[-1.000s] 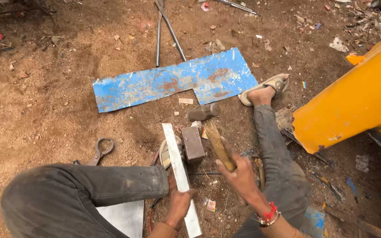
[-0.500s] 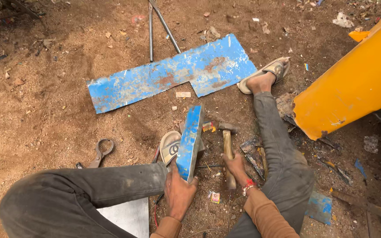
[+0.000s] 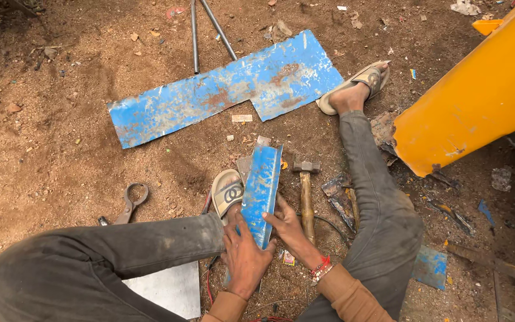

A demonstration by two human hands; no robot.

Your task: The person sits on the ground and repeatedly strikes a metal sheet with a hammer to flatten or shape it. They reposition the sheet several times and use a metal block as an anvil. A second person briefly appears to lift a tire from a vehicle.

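A person sits on bare dirt, legs in dark grey trousers spread to either side; both hands meet between the knees on a narrow blue strip (image 3: 261,194) of painted sheet metal, which stands tilted, its far end pointing away from the body and its near end down at the hands; the left hand (image 3: 244,253) grips the strip's lower end from the left, fingers curled round the edge; the right hand (image 3: 287,226) holds the strip's right edge near the bottom, thumb pressed on the blue face and fingers closed behind it; a red bangle sits on the right wrist; just right of the strip a hammer (image 3: 306,191) lies on the ground, head away from the body, wooden handle running back beside the right hand, touched by neither hand as far as can be seen; the left foot in a sandal (image 3: 227,192) rests just left of the strip; the right foot (image 3: 356,89) stretches out to the corner of a large blue sheet (image 3: 221,95) lying flat, worn and rusty in patches; two thin rods (image 3: 206,30) lie beyond it; shears (image 3: 131,201) lie by the left knee; a grey plate (image 3: 165,289) shows under the left leg; a big yellow panel (image 3: 478,95) fills the right side.
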